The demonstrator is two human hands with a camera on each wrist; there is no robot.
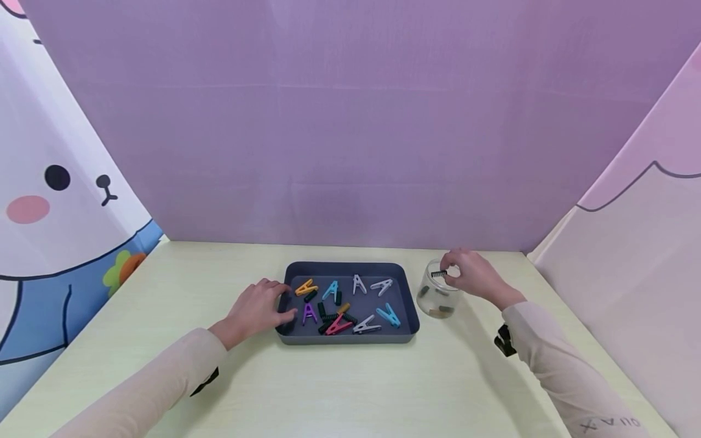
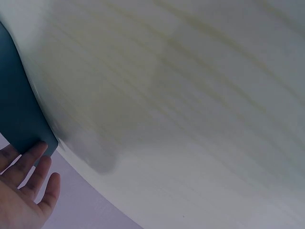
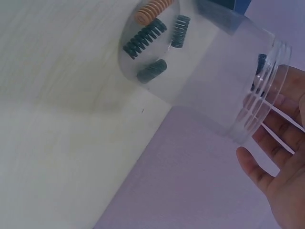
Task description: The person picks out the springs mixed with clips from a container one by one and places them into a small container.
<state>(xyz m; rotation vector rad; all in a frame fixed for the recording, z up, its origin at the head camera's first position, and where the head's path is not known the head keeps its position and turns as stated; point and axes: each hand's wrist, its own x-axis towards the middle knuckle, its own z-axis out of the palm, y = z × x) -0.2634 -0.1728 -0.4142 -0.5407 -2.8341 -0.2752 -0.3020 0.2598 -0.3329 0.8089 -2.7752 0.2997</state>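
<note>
My right hand (image 1: 473, 274) pinches a small black spring (image 1: 439, 274) over the mouth of a clear jar (image 1: 432, 293). Inside the jar, in the right wrist view, lie an orange spring (image 3: 152, 10) and several dark springs (image 3: 145, 38). At the left end of a dark grey tray (image 1: 350, 339), my left hand (image 1: 258, 309) rests with spread, relaxed fingers touching the rim. Clothespins in several colours lie in the tray, among them a purple one (image 1: 309, 313), a red one (image 1: 339, 325) and a yellow one (image 1: 305, 287). Black springs (image 1: 330, 317) and a tan spring (image 1: 344, 308) are mixed between them.
The jar stands just right of the tray on a pale wood-grain table (image 1: 350, 389). Behind the table rises a purple cloth backdrop (image 1: 350, 134). Printed cartoon curtains (image 1: 60, 231) hang at the left and right sides.
</note>
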